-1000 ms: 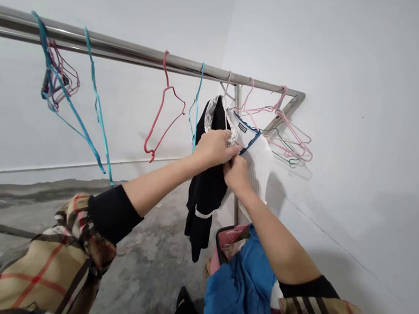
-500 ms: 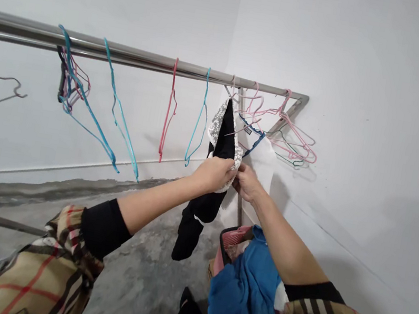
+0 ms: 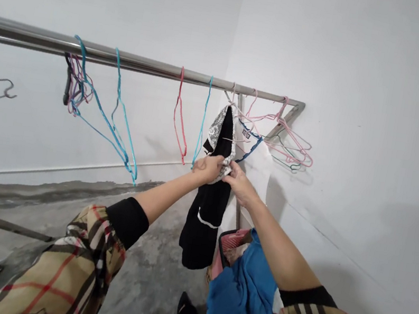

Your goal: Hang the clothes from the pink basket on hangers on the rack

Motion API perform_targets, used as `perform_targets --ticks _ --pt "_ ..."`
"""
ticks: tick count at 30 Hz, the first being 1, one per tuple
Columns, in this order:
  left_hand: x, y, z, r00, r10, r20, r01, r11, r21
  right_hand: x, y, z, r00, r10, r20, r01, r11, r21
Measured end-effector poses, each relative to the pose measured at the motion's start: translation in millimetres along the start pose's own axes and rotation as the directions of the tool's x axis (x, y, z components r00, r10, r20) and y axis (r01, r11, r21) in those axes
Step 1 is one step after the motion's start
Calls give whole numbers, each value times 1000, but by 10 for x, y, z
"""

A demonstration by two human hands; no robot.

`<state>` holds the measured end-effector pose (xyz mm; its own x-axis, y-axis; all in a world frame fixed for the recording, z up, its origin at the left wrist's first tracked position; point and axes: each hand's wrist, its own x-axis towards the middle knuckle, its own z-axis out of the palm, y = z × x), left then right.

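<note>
A black garment (image 3: pixel 205 215) with a silver sequined collar hangs from a hanger on the steel rail (image 3: pixel 129 59). My left hand (image 3: pixel 207 167) is closed on the collar's lower edge. My right hand (image 3: pixel 238 179) pinches the same edge from the right, fingers pressed together. Behind them hangs a white garment (image 3: pixel 261 160) with blue trim. A blue cloth (image 3: pixel 245 291) lies draped over my right forearm.
Empty wire hangers in blue (image 3: pixel 120 115), red (image 3: pixel 180 122) and pink (image 3: pixel 288 138) hang along the rail. A pink laundry basket (image 3: pixel 229 243) with clothes stands on the concrete floor below. White walls meet in a corner behind the rail's right end.
Both hands have slid down the garment's collar and a little away from me. The black garment swung and now hangs straighter. The view shifted slightly left.
</note>
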<state>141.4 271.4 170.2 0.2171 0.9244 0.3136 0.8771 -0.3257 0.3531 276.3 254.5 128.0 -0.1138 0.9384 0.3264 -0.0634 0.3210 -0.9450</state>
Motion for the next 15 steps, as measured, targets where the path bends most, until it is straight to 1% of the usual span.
perform_targets --ticks 2,4,5,7,9,10,12,14,15 --pt "-31 -61 124 998 -9 67 6 999 36 -12 141 -25 997 75 20 -72 992 -108" --pt "-45 -155 223 994 -16 110 9 998 67 -17 292 -67 985 172 -17 -172 961 -216" --pt "-46 -205 254 993 -17 120 8 997 79 -12 354 -90 979 201 -46 -206 946 -252" --pt "-46 -284 278 993 -14 120 2 995 95 28 416 -135 975 193 -109 -217 933 -287" --pt "-58 -313 264 995 2 99 -12 995 101 124 379 -175 977 134 -166 -179 937 -299" --pt "-71 -306 250 996 13 85 -21 995 101 195 327 -194 978 83 -191 -141 939 -315" --pt "-108 -263 221 998 35 55 -40 994 97 382 175 -225 973 -86 -213 -9 911 -412" --pt "-153 -210 202 998 51 26 -53 995 90 621 -2 -244 941 -276 -195 124 820 -559" --pt "-174 -190 196 998 56 13 -57 995 86 753 -89 -247 922 -345 -176 166 762 -625"
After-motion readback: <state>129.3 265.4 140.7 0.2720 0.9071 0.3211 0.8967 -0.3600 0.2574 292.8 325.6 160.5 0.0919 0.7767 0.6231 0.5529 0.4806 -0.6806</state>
